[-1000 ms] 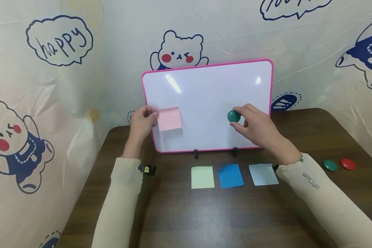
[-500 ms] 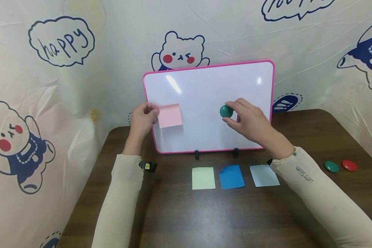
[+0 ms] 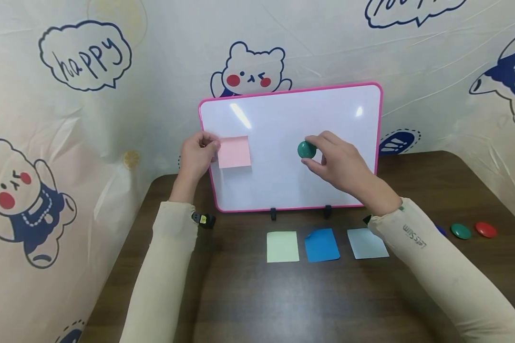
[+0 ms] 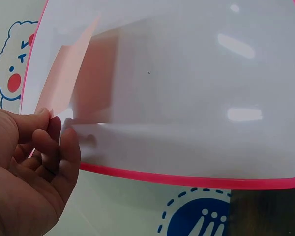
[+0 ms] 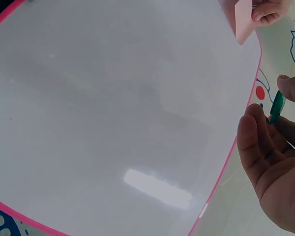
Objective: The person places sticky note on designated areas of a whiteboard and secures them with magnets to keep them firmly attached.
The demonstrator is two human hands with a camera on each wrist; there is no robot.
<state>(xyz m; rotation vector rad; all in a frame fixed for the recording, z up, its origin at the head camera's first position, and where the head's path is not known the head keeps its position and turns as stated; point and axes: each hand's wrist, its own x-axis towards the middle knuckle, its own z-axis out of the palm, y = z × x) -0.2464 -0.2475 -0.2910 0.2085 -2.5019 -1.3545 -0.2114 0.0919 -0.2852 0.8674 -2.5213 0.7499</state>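
My left hand point(image 3: 199, 155) pinches the left edge of a pink sticky note point(image 3: 235, 152) in front of the left part of a pink-framed whiteboard point(image 3: 274, 186). In the left wrist view the note point(image 4: 71, 73) stands off the board at an angle and casts a shadow on it. My right hand point(image 3: 341, 164) grips a round green magnet point(image 3: 306, 149) by its edge between thumb and fingers, before the middle right of the board. Seen edge-on in the right wrist view, the magnet point(image 5: 278, 105) is apart from the whiteboard surface point(image 5: 113, 113).
On the table before the board lie a pale green note point(image 3: 283, 247), a blue note point(image 3: 322, 245) and a light blue note point(image 3: 367, 243). At right sit a green magnet point(image 3: 461, 231), a red magnet point(image 3: 486, 229) and a partly hidden blue one point(image 3: 441, 230). Black feet point(image 3: 273, 214) support the board.
My right hand has carried the green magnet left and slightly up, toward the note. My left hand has raised the pink note a little. A blue magnet now shows beside the right sleeve.
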